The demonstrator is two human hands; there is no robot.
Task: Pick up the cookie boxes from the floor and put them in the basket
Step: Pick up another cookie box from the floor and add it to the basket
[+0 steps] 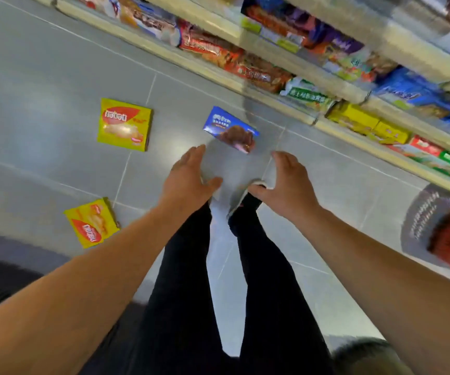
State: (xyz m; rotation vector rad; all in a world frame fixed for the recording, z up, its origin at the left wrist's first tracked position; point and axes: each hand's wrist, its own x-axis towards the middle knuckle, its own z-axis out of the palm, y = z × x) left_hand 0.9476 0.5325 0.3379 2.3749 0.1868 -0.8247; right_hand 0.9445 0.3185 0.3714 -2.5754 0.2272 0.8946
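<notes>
Nothing is being held: the left hand (188, 180) and right hand (288, 182) are being kept spread and empty. A blue cookie box (232, 129) is lying on the floor just beyond them, two yellow cookie boxes (124, 124) (91, 223) are lying leftward, and no basket is being shown.

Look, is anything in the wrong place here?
Yes. Three cookie boxes lie on the floor tiles instead of on the shelves: a blue box just ahead of both open hands, a yellow box farther left, and another yellow box nearer, by the left arm.
</notes>
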